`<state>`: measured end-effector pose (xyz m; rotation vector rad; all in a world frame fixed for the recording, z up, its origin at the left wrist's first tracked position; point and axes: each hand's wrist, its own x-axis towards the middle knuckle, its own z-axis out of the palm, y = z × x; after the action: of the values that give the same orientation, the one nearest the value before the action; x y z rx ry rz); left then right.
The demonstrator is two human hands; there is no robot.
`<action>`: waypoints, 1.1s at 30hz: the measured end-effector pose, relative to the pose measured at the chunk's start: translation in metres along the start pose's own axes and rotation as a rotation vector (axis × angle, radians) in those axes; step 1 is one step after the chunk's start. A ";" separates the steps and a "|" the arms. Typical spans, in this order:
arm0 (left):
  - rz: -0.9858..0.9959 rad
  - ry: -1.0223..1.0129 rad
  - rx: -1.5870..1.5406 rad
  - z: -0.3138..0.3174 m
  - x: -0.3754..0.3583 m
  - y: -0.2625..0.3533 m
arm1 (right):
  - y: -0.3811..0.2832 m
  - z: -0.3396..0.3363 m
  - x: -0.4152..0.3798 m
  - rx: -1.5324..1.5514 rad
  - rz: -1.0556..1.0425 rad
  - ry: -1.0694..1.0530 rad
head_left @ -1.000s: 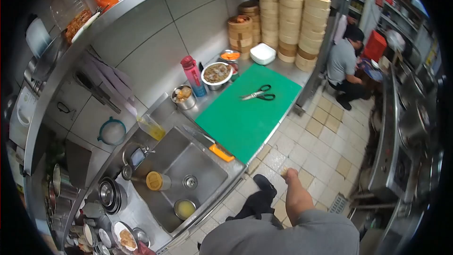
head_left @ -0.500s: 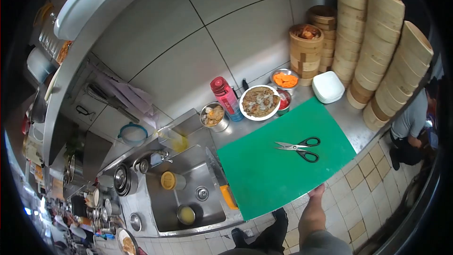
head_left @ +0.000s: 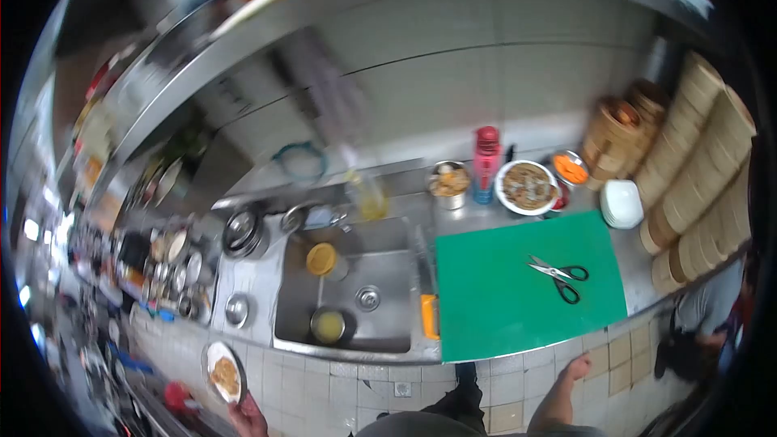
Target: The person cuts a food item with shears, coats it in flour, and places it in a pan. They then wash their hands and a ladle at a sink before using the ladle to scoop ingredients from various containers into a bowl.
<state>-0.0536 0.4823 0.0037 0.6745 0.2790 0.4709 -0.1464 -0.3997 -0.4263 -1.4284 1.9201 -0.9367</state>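
Observation:
At the lower left, my left hand [head_left: 248, 418] grips the edge of an oval white plate [head_left: 235, 391] with a browned piece of food [head_left: 224, 374] on it. My right hand [head_left: 578, 367] hangs over the floor just off the counter's front edge, its fingers curled in, and no object shows in it. Nearest to it is the green cutting board [head_left: 494, 299]. Black-handled scissors [head_left: 558, 273] lie on the board with their blades slightly apart. A knife with an orange handle [head_left: 430, 317] rests between the board and the sink.
Left of the board is a steel sink [head_left: 384, 267] holding a yellow-lidded container [head_left: 321, 258] and a bowl of yellowish liquid [head_left: 329, 326]. Behind the board stand a pink bottle [head_left: 486, 163], a bowl of brownish food [head_left: 526, 187] and white dishes [head_left: 622, 204]. Bamboo steamers [head_left: 688, 146] tower at right, near another person [head_left: 706, 307].
My view has swung left, so the counter sits further right. My left hand now shows at the plate. My right hand has come away from the board's front edge.

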 end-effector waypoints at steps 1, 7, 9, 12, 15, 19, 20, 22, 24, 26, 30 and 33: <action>0.110 0.204 0.138 -0.031 -0.011 0.012 | -0.031 -0.007 0.017 -0.043 -0.014 0.094; 0.208 0.248 0.267 -0.070 -0.078 0.063 | -0.359 -0.059 -0.095 0.456 -0.672 -0.157; 0.200 0.267 0.253 -0.073 -0.086 0.083 | -0.424 -0.046 -0.202 0.562 -0.799 -0.572; 0.183 0.369 0.223 -0.102 -0.092 0.107 | -0.466 -0.124 -0.472 0.775 -1.102 -1.232; 0.203 0.400 0.177 -0.120 -0.110 0.130 | -0.419 -0.315 -0.719 0.555 -1.396 -1.817; 0.198 0.470 0.190 -0.139 -0.137 0.149 | -0.319 -0.440 -0.911 0.606 -2.058 -2.329; 0.224 0.471 0.162 -0.147 -0.145 0.147 | -0.297 -0.457 -0.939 0.647 -2.076 -2.409; 0.216 0.511 0.135 -0.163 -0.159 0.151 | -0.261 -0.487 -0.979 0.522 -2.528 -2.129; 0.190 0.558 0.114 -0.168 -0.170 0.167 | -0.237 -0.513 -1.002 0.330 -2.744 -2.093; 0.208 0.605 0.106 -0.182 -0.174 0.172 | -0.225 -0.523 -1.019 -0.024 -2.976 -1.970; 0.189 0.703 0.121 -0.206 -0.165 0.197 | -0.196 -0.529 -1.059 -0.130 -3.035 -1.818; 0.193 0.749 0.105 -0.226 -0.136 0.213 | -0.180 -0.516 -1.104 0.059 -3.064 -1.900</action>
<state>-0.3293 0.6791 -0.0131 0.6075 0.9548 0.8921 -0.1443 0.7320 0.0602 2.0552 2.4092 -0.3480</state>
